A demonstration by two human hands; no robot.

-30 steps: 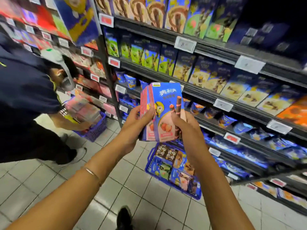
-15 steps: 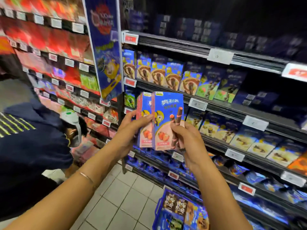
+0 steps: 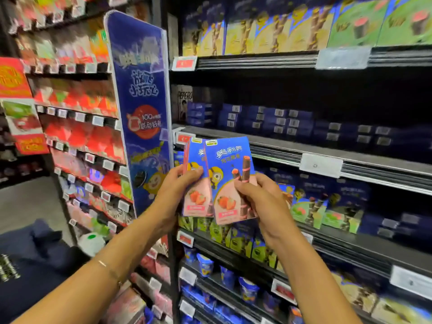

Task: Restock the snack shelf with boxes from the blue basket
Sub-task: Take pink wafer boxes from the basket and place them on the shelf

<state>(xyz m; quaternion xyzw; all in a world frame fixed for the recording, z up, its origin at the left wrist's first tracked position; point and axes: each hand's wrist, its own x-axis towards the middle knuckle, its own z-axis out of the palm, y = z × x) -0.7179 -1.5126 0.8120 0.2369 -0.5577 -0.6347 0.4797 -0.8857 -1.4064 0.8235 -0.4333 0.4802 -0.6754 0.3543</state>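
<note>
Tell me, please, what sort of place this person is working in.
Most likely a supermarket snack aisle: long shelves stacked with snack boxes, price tags clipped along the shelf edges, and a tall blue advertising banner sticking out between two shelf bays.

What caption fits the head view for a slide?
Left hand and right hand hold strawberry snack boxes up before the snack shelf.

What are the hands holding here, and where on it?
Upright strawberry snack boxes: left hand grips their left side mid-height, right hand their right side.
</note>
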